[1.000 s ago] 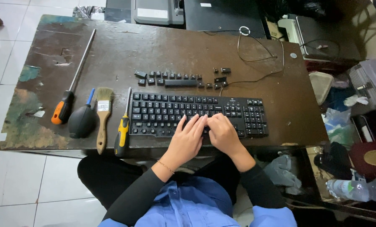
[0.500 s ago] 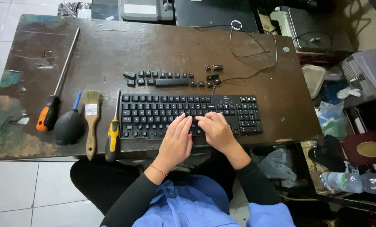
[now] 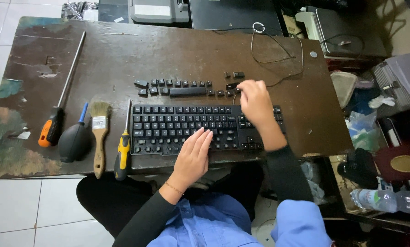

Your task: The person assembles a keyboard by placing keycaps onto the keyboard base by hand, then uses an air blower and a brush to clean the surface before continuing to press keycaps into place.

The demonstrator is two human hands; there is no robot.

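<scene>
Nearest the person, the left hand [image 3: 193, 155] lies flat and open on the lower middle rows of the black keyboard [image 3: 186, 130], fingers spread on the keys, gripping nothing. The keyboard sits at the near edge of the worn brown table [image 3: 122, 55]. Left of it lie a yellow-handled screwdriver [image 3: 121, 153], a paintbrush [image 3: 99, 132], a black rubber air blower [image 3: 75, 142] and a long orange-handled screwdriver [image 3: 60, 103], side by side and apart from the hands. Further out, the right hand [image 3: 255, 103] reaches over the keyboard's top right edge, its fingertips pinched together at the right end of a row of loose black keycaps [image 3: 177, 87]; whether they clamp a cap cannot be told. The keycaps lie just beyond the keyboard. A thin black cable [image 3: 278, 59] loops behind them.
</scene>
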